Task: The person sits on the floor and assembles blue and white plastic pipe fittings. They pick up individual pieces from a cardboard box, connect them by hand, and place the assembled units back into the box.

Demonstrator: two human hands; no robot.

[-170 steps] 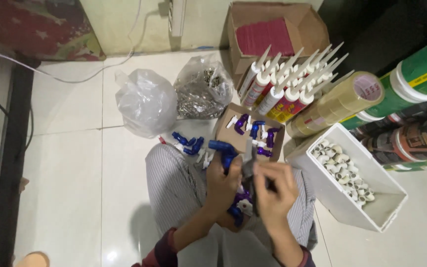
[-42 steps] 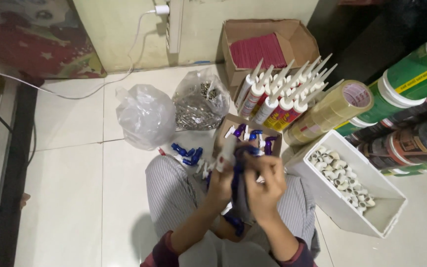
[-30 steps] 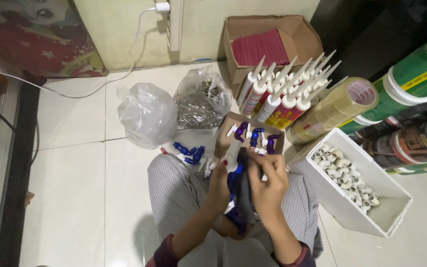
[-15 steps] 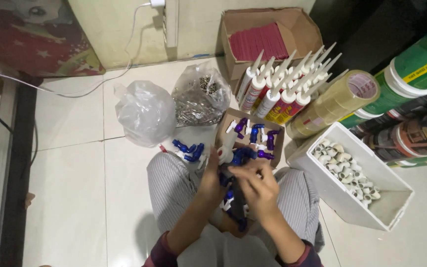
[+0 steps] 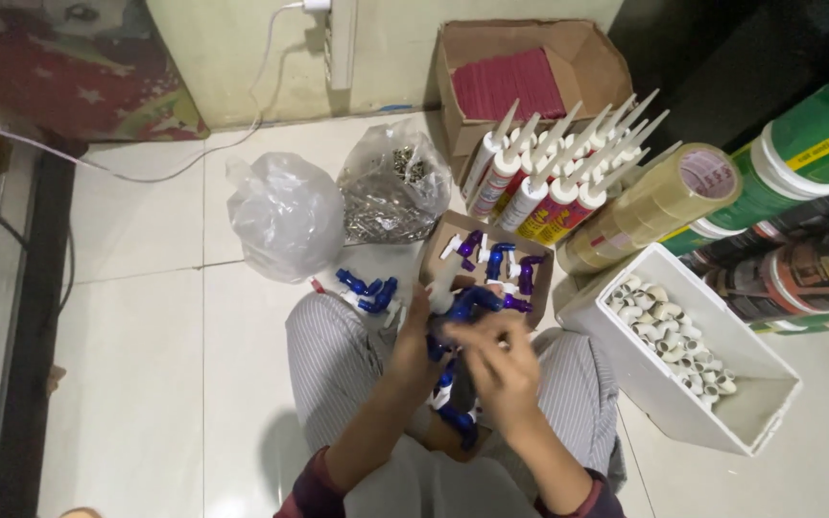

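I sit on the floor in striped trousers with both hands together over my lap. My left hand (image 5: 413,336) and my right hand (image 5: 498,360) both grip a blue plastic fitting (image 5: 460,305) with a white piece at its tip. More blue fittings (image 5: 455,418) lie in my lap below the hands. Just beyond them stands a small open cardboard box (image 5: 535,291) with purple, blue and white fittings. A few loose blue fittings (image 5: 367,290) lie on the tile to the left of that box.
A white tray (image 5: 750,422) of white elbow fittings stands at right. Sealant tubes (image 5: 554,173), a tape-roll stack (image 5: 650,206), a cardboard box (image 5: 592,67), a clear bag (image 5: 285,216) and a bag of metal parts (image 5: 390,192) lie ahead. Green and brown rolls (image 5: 798,158) fill the right.
My hands have kept working the blue fitting above my lap, shifting slightly down and toward me. The things on the floor have stayed in place.
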